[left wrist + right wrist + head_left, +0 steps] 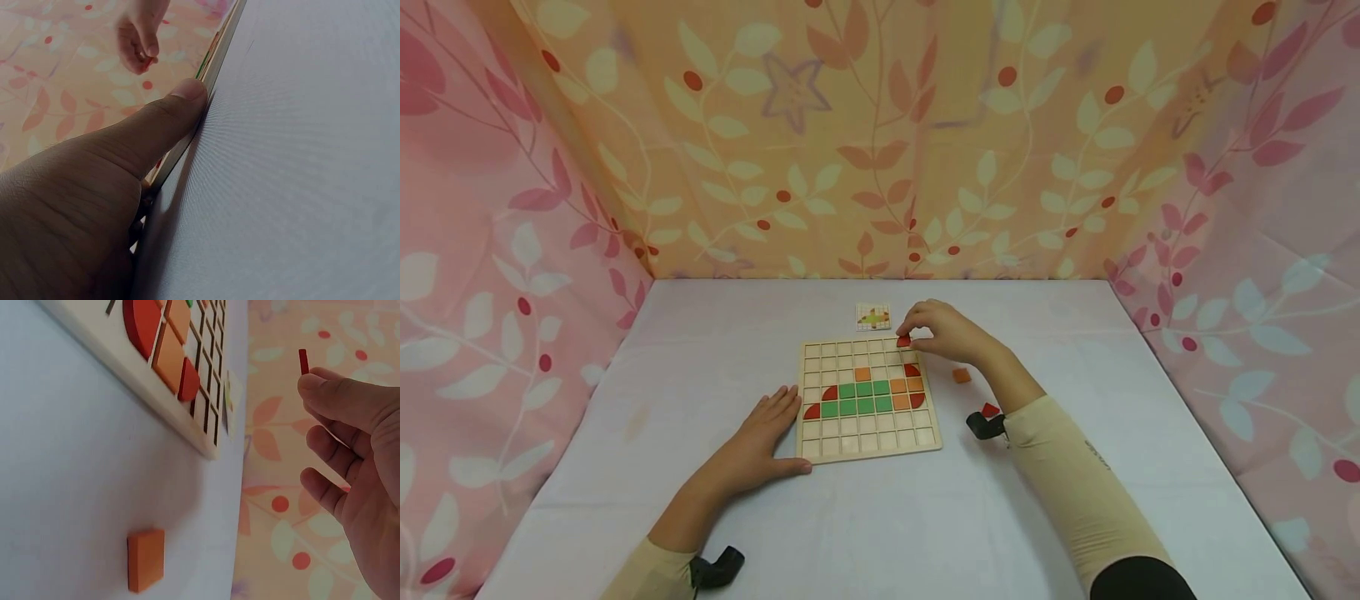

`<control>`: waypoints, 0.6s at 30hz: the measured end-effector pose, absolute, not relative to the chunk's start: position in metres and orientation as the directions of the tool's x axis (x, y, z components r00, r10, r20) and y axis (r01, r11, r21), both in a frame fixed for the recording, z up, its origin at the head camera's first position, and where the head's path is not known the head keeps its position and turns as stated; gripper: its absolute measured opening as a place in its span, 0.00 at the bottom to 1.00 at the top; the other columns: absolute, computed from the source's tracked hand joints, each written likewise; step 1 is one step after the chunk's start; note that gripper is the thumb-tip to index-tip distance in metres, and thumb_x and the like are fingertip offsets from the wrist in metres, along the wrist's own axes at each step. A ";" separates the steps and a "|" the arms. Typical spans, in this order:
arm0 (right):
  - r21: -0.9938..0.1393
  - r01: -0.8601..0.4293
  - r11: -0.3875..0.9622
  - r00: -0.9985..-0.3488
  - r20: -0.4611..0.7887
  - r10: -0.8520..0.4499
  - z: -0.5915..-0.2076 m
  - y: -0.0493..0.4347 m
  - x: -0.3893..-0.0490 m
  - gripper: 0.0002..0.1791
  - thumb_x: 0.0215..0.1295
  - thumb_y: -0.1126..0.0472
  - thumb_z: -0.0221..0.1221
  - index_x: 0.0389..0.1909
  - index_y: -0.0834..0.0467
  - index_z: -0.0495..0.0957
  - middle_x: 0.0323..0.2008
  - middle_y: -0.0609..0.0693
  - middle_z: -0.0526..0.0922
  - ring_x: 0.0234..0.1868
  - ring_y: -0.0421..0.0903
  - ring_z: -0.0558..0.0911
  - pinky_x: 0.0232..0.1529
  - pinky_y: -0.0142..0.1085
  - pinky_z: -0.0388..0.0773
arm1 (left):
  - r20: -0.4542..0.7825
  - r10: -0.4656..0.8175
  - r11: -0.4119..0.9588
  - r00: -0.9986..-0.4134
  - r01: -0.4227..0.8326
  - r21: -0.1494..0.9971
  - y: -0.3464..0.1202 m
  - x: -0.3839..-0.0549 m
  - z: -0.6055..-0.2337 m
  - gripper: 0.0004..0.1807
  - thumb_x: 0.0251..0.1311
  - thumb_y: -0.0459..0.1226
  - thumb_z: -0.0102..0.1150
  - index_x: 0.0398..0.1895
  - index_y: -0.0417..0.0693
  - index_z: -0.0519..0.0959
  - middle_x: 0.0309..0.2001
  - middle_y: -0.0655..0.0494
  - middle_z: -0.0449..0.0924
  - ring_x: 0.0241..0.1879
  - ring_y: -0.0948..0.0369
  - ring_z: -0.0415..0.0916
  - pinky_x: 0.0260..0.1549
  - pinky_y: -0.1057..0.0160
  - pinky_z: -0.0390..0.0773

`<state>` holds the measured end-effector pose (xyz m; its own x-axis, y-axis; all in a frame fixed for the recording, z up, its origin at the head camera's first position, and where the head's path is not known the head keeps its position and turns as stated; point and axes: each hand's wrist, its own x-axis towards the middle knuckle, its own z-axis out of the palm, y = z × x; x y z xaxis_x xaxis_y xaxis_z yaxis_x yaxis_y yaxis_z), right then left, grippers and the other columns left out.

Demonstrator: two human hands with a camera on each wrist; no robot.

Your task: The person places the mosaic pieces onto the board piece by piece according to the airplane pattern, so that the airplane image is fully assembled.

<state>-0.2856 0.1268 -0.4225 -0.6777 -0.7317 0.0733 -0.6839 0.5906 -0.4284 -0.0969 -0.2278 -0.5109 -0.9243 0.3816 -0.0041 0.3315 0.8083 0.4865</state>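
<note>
A wooden grid board (867,444) lies on the white table, with green, orange and red tiles set in its squares. My left hand (756,437) rests against the board's left side, fingers extended, its thumb at the near left corner. Above the far right corner, my right hand (951,331) pinches a red tile (304,360) between thumb and fingertips, seen edge-on and raised in the right wrist view. Green tiles (865,397) form two rows mid-board. Red rounded tiles (812,411) sit at the left end, and orange tiles (899,394) with more red ones at the right.
A small picture card (873,317) lies just beyond the board's far edge. To the right of the board are a loose orange square tile (962,376) and a loose red tile (991,410), the latter near the right wrist's black camera (985,425). Patterned cloth (880,167) surrounds the table.
</note>
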 end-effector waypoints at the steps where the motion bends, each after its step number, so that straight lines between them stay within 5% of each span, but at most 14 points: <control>1: -0.429 -0.682 0.592 -0.679 0.071 -0.731 -0.423 0.124 -0.285 0.12 0.65 0.60 0.69 0.49 0.49 0.88 0.50 0.43 0.83 0.58 0.45 0.76 0.66 0.46 0.72 | -0.004 0.381 0.808 -0.924 0.331 0.487 -0.228 -0.097 -0.510 0.66 0.48 0.69 0.70 0.82 0.44 0.52 0.83 0.52 0.45 0.83 0.52 0.39 0.80 0.45 0.44; 18: -0.490 -0.672 0.555 -0.661 0.057 -0.749 -0.441 0.081 -0.289 0.12 0.67 0.62 0.67 0.51 0.53 0.87 0.53 0.46 0.84 0.60 0.48 0.77 0.67 0.47 0.72 | -0.002 0.381 0.808 -0.925 0.332 0.486 -0.228 -0.096 -0.510 0.66 0.48 0.69 0.70 0.82 0.44 0.52 0.83 0.52 0.45 0.83 0.51 0.39 0.80 0.45 0.45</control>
